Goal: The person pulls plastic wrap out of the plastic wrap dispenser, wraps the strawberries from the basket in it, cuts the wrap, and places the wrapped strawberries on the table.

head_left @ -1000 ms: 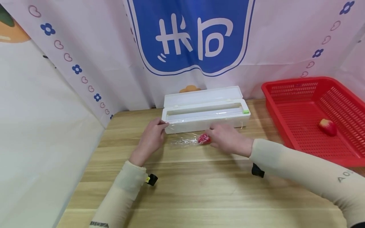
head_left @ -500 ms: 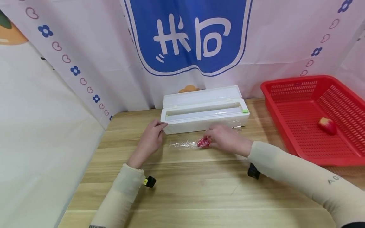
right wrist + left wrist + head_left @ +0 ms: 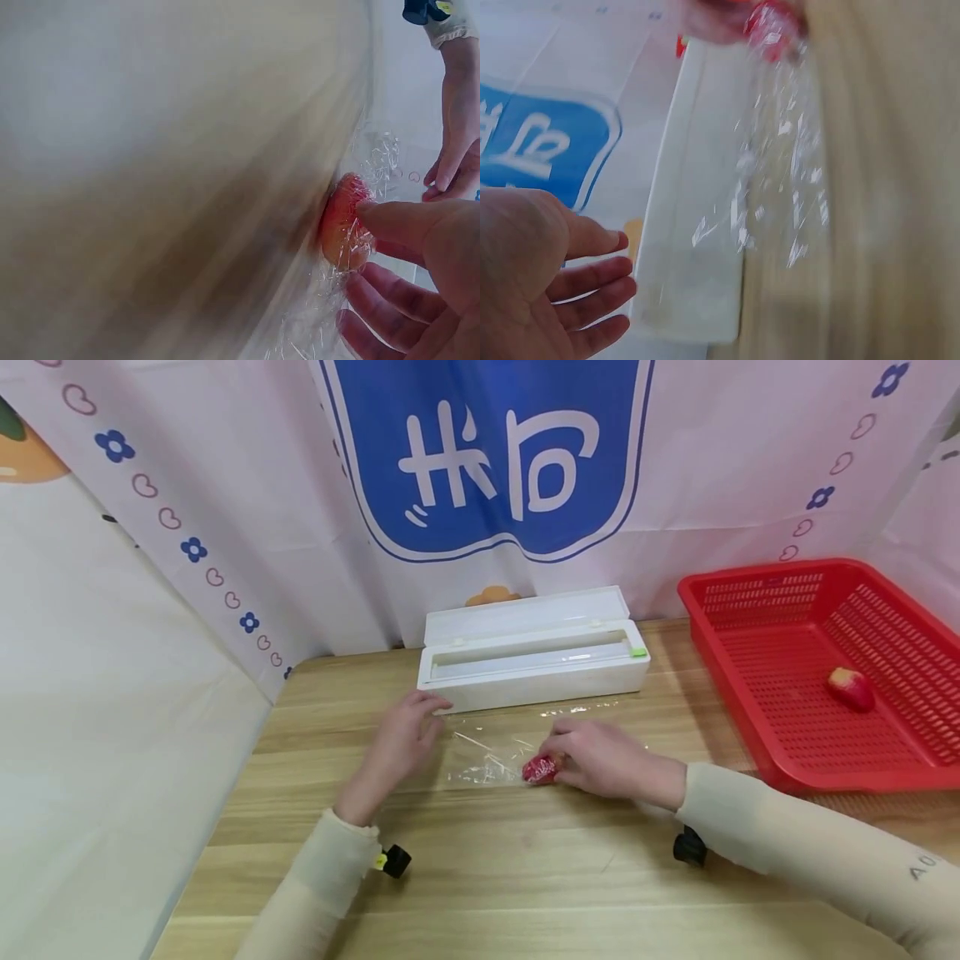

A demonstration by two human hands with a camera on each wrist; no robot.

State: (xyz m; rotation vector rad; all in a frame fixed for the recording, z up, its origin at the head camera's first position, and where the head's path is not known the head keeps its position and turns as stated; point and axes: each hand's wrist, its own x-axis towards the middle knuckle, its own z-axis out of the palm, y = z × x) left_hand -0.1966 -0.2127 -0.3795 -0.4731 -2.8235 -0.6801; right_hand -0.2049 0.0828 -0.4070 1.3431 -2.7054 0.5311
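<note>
My right hand [image 3: 603, 760] pinches a red and yellow fruit [image 3: 346, 225] between thumb and fingers, low over the wooden table. Clear cling film [image 3: 379, 154] is wrapped about the fruit, and a loose crinkled tail of film [image 3: 780, 172] stretches toward the left hand. Beside the front left corner of a long white cling film dispenser [image 3: 540, 685] is my left hand [image 3: 397, 739], its fingers loosely bent with nothing in them. The dispenser's lid [image 3: 525, 617] stands raised at the back, showing the film roll [image 3: 532, 662] inside.
At the right stands a red plastic basket [image 3: 738, 702], with a second red and yellow fruit [image 3: 851, 689] in it. Behind the table hangs a white curtain [image 3: 262, 460] with a blue emblem. A small green tab [image 3: 637, 652] sits on the dispenser's right end.
The right hand has drawn the fruit and film toward the person, away from the dispenser. The film no longer lies over the dispenser's front. My left hand has come off the dispenser's corner.
</note>
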